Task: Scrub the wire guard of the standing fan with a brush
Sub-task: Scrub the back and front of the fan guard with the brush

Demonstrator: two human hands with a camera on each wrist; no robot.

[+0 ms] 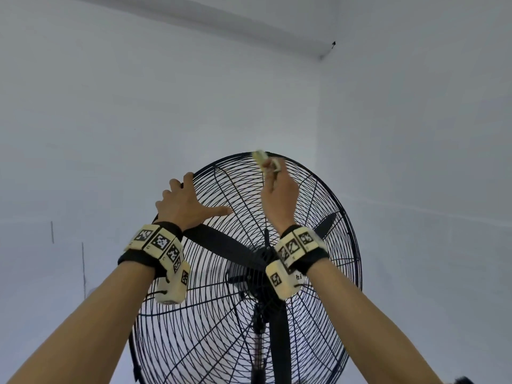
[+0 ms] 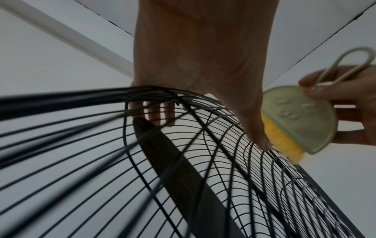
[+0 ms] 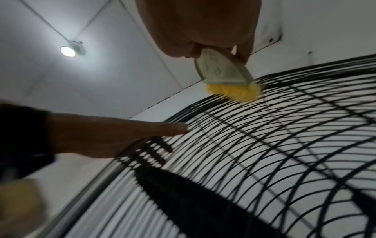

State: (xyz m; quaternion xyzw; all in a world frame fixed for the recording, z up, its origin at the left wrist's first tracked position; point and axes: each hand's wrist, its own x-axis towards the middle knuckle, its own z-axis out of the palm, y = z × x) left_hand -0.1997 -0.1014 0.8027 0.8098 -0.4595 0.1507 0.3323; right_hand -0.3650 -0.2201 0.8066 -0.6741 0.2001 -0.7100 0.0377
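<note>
A black standing fan with a round wire guard (image 1: 304, 314) fills the lower middle of the head view. My left hand (image 1: 185, 203) grips the guard's upper left rim, fingers hooked over the edge (image 2: 154, 112) and thumb lying on the front wires (image 2: 258, 133). My right hand (image 1: 279, 189) holds a pale green brush (image 1: 260, 156) with yellow bristles (image 3: 234, 92) at the guard's top. The bristles touch the top wires (image 3: 284, 112). In the left wrist view the brush (image 2: 299, 119) sits just right of my thumb, and its looped handle (image 2: 346, 64) lies against my right fingers.
A dark fan blade (image 1: 219, 239) shows behind the wires, with the motor hub (image 1: 255, 270) and stand pole (image 1: 279, 342) below. Pale walls (image 1: 138, 106) meet in a corner (image 1: 318, 134) behind the fan. A ceiling lamp (image 3: 68, 51) glows overhead.
</note>
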